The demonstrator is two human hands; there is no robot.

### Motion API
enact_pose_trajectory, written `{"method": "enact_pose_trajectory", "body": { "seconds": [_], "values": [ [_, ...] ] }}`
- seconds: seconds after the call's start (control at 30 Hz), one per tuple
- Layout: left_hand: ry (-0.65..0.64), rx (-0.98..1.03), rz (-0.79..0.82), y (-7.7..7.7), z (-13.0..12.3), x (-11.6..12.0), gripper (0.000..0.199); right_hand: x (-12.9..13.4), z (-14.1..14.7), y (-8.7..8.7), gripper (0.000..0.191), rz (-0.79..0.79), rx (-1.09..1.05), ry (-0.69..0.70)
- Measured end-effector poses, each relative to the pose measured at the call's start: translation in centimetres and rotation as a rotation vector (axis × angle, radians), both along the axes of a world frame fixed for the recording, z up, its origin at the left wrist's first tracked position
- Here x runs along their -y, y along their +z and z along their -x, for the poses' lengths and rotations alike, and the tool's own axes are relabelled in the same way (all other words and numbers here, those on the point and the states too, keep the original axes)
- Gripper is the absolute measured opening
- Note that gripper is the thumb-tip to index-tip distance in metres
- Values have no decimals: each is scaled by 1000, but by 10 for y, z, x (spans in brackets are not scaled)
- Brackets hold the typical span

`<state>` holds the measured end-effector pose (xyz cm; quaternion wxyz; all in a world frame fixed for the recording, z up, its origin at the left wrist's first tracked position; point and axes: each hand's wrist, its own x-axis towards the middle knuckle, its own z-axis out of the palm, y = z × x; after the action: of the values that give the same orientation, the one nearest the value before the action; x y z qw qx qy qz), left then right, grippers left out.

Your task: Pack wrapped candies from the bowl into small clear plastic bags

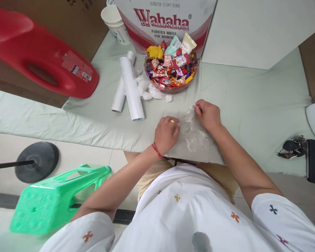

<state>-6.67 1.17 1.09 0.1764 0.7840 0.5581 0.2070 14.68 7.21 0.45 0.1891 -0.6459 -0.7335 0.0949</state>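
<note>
A thin, crinkled clear plastic bag (195, 134) is stretched between my hands at the table's front edge. My right hand (208, 113) pinches its upper corner between thumb and fingers. Lower on the left, my left hand (167, 134) is closed on the bag's left edge; the curled fingers partly hide the grip. Beyond my hands, lumps of crumpled clear plastic (153, 90) lie beside two crossed white rolls (132, 89). Behind them stands a reddish glass bowl (170, 88) heaped with wrapped candies (177, 64).
A water carton (168, 21) stands behind the bowl, with stacked paper cups (117, 26) to its left. At the left is a large red jug (78, 77). Keys (294, 147) lie at the right edge. A green stool (42, 203) is on the floor.
</note>
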Motion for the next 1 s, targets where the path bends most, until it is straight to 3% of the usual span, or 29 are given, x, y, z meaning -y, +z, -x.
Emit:
{"method": "enact_pose_trajectory", "body": {
  "seconds": [0.13,0.3,0.6,0.73,0.8,0.87,0.93,1.0],
  "values": [
    [90,67,-3,-5,-10,-8,42,1,-2,-1,30,0,-26,-3],
    [91,-67,116,-8,-13,-18,25,1,-9,-3,29,-5,-13,-28],
    [168,-251,217,8,4,-18,24,-5,-20,-9,25,44,-155,-141],
    [136,-386,89,11,10,-17,25,-11,-19,-10,23,61,-173,-116],
    [66,-382,-63,11,10,-18,35,-15,-15,-10,22,64,-150,-72],
    [-150,-327,-172,9,9,-22,48,-19,-12,-11,22,62,-124,-31],
    [-446,-277,-184,4,10,-29,59,-25,-10,-11,23,57,-102,-8],
    [-613,-266,-100,-2,13,-38,66,-29,-10,-8,24,48,-83,-3]
  ]
}}
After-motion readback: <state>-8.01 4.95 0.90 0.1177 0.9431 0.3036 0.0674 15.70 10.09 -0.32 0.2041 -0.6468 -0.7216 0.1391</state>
